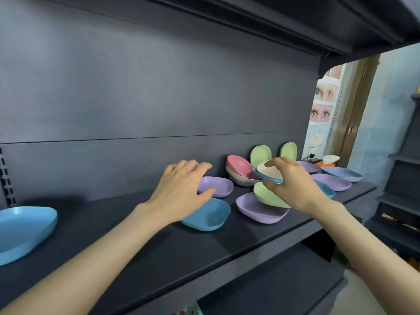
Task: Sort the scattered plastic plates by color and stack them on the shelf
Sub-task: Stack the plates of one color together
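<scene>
Shelf [113,235], plastic plates, mixed colours, unsorted.
Your right grip [293,185] pinches a blue plate [264,177] with a cream plate [270,171] in it, just above a tilted green plate [268,197]. Your left grip [179,189] is released, fingers loosely curved over a purple plate [218,186] and a second blue plate [206,215] mid-shelf. A third blue plate [22,228] lies far left.

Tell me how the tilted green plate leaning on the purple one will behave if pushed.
The green plate probably slides or rocks flat easily: it sits tilted on the purple plate. Likely light and stiff, judging by its thin moulded rim. Smooth surface may be slippery.
</scene>
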{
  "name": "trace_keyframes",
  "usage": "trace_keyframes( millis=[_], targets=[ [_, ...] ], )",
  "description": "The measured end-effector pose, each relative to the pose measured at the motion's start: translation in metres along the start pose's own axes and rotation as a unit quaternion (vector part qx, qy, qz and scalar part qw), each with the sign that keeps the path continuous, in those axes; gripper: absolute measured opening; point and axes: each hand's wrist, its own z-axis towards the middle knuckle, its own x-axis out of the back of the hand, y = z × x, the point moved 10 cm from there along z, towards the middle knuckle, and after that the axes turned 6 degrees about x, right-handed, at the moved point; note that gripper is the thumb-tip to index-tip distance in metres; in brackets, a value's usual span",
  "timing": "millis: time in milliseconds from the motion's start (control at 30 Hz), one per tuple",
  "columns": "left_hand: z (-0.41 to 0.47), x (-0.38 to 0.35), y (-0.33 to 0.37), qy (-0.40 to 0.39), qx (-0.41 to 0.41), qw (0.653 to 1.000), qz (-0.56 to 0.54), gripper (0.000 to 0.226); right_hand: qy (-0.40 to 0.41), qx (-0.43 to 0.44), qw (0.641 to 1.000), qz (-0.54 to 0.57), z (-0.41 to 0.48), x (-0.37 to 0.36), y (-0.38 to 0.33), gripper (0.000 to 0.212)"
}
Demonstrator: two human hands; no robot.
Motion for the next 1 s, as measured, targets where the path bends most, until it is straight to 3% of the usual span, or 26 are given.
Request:
trace_keyframes(
  millis=[267, 1000],
  targets=[
    [0.046, -0.040, 0.052, -0.030, 0.030, 0.999, 0.012, 0.055, -0.030, 0.017, 0.999, 0.016, 0.019, -0.001, 0.081, 0.039],
    [0.211, -0.190, 0.052, -0.079, 0.083, 0.993, 0.006, 0.054, -0.095, -0.001, 0.994, 0.044, 0.145, -0.088, 0.262, 0.044]
  ],
)
